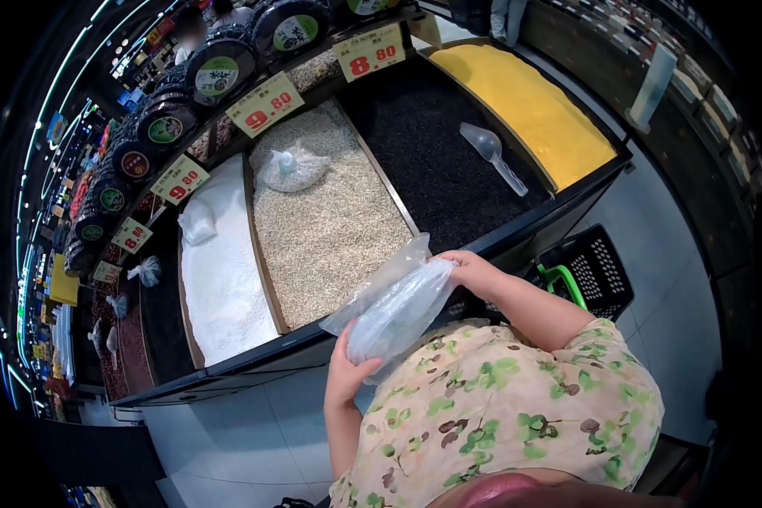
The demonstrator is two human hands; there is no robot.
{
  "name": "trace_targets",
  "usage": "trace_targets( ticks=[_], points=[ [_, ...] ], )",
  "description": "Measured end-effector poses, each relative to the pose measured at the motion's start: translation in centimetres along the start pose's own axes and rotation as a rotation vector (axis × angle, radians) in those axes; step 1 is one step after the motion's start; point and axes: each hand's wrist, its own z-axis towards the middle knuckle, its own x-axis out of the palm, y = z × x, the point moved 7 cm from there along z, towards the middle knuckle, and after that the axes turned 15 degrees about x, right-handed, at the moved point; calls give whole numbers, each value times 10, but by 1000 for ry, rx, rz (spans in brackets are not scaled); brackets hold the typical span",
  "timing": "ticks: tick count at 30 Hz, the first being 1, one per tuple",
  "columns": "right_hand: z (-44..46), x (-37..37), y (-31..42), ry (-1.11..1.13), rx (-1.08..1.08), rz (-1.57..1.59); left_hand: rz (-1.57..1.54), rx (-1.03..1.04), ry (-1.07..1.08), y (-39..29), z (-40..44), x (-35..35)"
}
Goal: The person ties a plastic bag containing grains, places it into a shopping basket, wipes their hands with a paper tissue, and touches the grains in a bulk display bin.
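A clear plastic bag [402, 313] is stretched between my two hands, in front of my body at the edge of the grain bins. My left hand [349, 364] is closed on its lower left end, thumb on top. At the upper right end, my right hand [466, 269] pinches the bag's edge. Behind the bag lie a bin of pale grain [330, 229] and a bin of black grain [423, 135]. A clear scoop [493, 157] rests on the black grain. A knotted clear bag [292, 168] sits on the pale grain.
White grain [220, 279] fills a bin to the left, and yellow grain [525, 106] one at the far right. Price signs [265, 103] and round packages [220, 69] line the back. A black basket with a green handle [588, 275] is at my right. Someone's legs [507, 19] show at the top.
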Motion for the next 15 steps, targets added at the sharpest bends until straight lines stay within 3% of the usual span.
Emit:
trace_targets(
  ticks=[3,7,10,15],
  points=[
    [-6,9,4,188,56,379,187,-75,18,15,0,-4],
    [-10,17,3,268,80,507,410,-235,86,49,-2,-25],
    [-7,19,1,289,90,507,398,-122,-23,49,-1,-33],
    [-2,21,-7,372,93,422,-110,-97,-299,48,-3,-44]
  ],
)
